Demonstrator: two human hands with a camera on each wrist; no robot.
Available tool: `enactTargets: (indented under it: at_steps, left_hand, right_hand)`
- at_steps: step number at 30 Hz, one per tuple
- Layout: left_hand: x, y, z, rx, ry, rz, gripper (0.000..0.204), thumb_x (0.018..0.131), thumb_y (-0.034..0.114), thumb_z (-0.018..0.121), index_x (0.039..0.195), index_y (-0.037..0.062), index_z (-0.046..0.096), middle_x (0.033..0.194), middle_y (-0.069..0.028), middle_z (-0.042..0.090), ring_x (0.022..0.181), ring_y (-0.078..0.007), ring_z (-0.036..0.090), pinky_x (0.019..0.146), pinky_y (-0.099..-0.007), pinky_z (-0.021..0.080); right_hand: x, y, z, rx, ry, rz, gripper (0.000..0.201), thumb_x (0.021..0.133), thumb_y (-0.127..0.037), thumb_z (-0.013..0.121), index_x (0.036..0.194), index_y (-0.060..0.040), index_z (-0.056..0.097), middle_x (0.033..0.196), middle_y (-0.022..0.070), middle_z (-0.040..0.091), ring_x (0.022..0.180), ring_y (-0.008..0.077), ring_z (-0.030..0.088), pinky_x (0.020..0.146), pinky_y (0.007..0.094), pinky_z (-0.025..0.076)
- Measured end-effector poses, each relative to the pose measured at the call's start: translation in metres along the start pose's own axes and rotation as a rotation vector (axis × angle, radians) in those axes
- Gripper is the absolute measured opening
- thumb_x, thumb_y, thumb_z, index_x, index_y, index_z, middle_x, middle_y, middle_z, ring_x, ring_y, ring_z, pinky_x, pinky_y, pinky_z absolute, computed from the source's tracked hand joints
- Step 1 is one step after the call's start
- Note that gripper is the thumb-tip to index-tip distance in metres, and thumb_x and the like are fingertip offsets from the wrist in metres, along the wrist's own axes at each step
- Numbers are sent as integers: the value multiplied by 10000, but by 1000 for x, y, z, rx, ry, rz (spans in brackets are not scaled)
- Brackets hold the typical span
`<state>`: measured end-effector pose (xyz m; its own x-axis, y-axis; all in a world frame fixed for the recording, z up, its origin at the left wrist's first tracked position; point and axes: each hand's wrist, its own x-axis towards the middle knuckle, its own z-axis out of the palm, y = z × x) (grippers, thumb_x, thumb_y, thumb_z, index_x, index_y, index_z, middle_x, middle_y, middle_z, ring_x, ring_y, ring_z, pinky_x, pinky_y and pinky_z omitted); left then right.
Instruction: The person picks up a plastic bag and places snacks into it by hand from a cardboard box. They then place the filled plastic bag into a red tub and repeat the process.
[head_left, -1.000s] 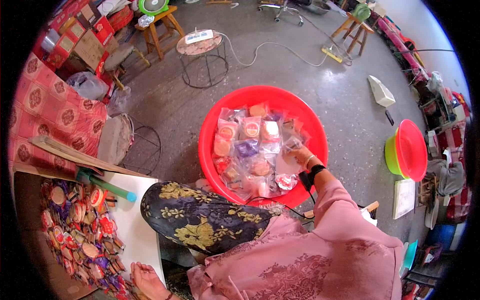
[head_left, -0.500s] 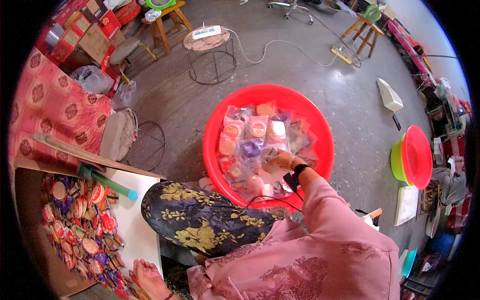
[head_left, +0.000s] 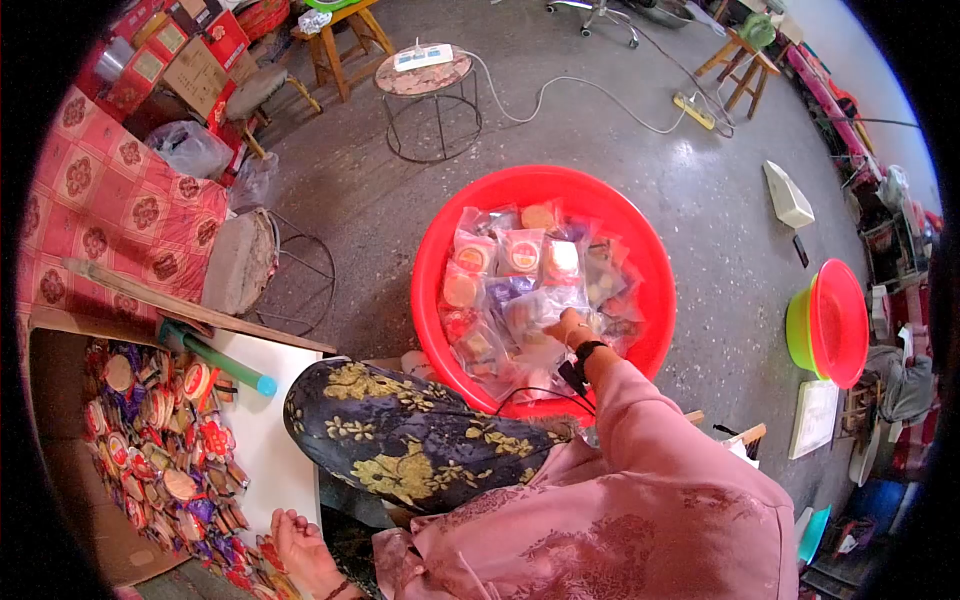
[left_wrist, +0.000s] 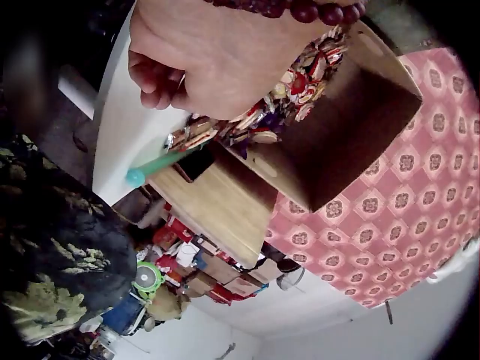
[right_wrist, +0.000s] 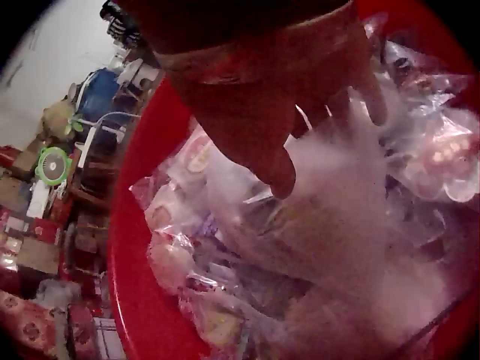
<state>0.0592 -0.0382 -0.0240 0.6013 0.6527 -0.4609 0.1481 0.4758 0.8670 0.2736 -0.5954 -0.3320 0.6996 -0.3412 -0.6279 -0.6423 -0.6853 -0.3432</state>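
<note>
My right hand [head_left: 572, 328] is low over a clear plastic bag [head_left: 535, 312] in the big red basin [head_left: 655, 250]. In the right wrist view the thumb and fingers of that hand [right_wrist: 262, 112] are spread apart, with the translucent bag [right_wrist: 322, 217] right under them. Other clear bags of round packaged pieces [head_left: 523, 252] lie around it. My left hand [head_left: 302, 555] lies palm up with loosely bent fingers and holds nothing. It is beside the white board [head_left: 275, 430] and a heap of small wrapped pieces [head_left: 165, 460] in a cardboard box [head_left: 60, 420].
A green tube [head_left: 235, 368] reaches over the white board. Behind the basin stands a round stool [head_left: 425, 80] with a power strip, its cable running along the floor. To the right are a red and green tub [head_left: 835, 325] and a white slab [head_left: 812, 420].
My right hand has moved left across the basin, bringing the clear bag toward the middle of the others. My left hand stays near the heap. The head view has shifted slightly.
</note>
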Motion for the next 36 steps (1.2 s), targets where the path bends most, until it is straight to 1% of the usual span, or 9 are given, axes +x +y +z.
enactTargets:
  at_steps: [8, 12, 15, 19, 22, 24, 27, 32, 36]
  left_hand:
    - [2, -9, 0, -9, -30, 5, 188, 924, 127, 602, 1100, 67, 572, 906, -23, 598, 746, -105, 523, 637, -229, 429]
    - [-3, -9, 8, 8, -14, -1, 180, 923, 123, 598, 1093, 70, 572, 904, -18, 591, 750, -106, 523, 641, -233, 432]
    - [-1, -11, 6, 6, -22, -3, 176, 921, 120, 595, 1090, 72, 572, 903, -13, 586, 756, -107, 524, 645, -234, 432]
    - [0, -13, 6, 20, -35, 4, 183, 923, 125, 595, 1096, 70, 571, 906, -13, 589, 757, -107, 522, 647, -232, 431]
    - [-1, -13, 8, 26, -28, 11, 186, 925, 127, 595, 1100, 69, 573, 907, -15, 592, 757, -109, 522, 648, -233, 430]
    - [0, -13, 7, 29, -23, 14, 187, 926, 129, 595, 1101, 68, 574, 907, -17, 594, 758, -110, 522, 649, -234, 430]
    - [1, -13, 6, 22, -41, 7, 187, 925, 127, 597, 1101, 67, 575, 907, -19, 595, 763, -110, 523, 650, -235, 431]
    - [0, -15, 12, 40, 4, -9, 200, 922, 121, 601, 1110, 63, 564, 908, -18, 590, 769, -108, 523, 651, -236, 432]
    - [1, -17, 12, 55, -13, -1, 206, 920, 127, 605, 1111, 63, 563, 904, -19, 588, 769, -110, 524, 654, -240, 434]
  right_hand:
    - [31, 25, 23, -365, -65, -271, 318, 832, -162, 525, 1110, -104, 667, 1149, 172, 657, 1071, 346, 633, 899, 406, 519]
    - [11, -13, -18, -630, -269, -232, 342, 810, -113, 542, 1136, -103, 645, 1188, 148, 645, 1065, 325, 640, 906, 411, 523]
    - [58, 10, 11, -805, -281, -368, 350, 807, -96, 538, 1139, -109, 647, 1163, 144, 657, 1056, 338, 643, 905, 432, 523]
    - [15, -20, -7, -698, -216, -244, 339, 823, -93, 528, 1138, -109, 653, 1202, 130, 642, 1116, 339, 615, 922, 466, 510]
    - [-14, -34, -14, -659, 9, -205, 320, 844, -125, 544, 1147, -118, 644, 1230, 118, 611, 1170, 333, 571, 957, 471, 471]
    - [-20, -37, -14, -558, 415, -136, 306, 849, -138, 554, 1145, -119, 626, 1233, 118, 572, 1182, 330, 538, 971, 463, 433]
    - [-43, -48, -21, -501, 490, -218, 333, 839, -131, 559, 1170, -125, 590, 1196, 133, 554, 1143, 321, 548, 962, 437, 416]
    - [-44, -43, 15, -276, 260, -350, 508, 793, -146, 631, 1278, -151, 480, 1268, 109, 507, 1160, 316, 552, 838, 502, 503]
    - [-41, -36, 30, -381, 119, -408, 554, 817, -156, 613, 1338, -232, 441, 1432, 44, 380, 1248, 335, 485, 953, 535, 444]
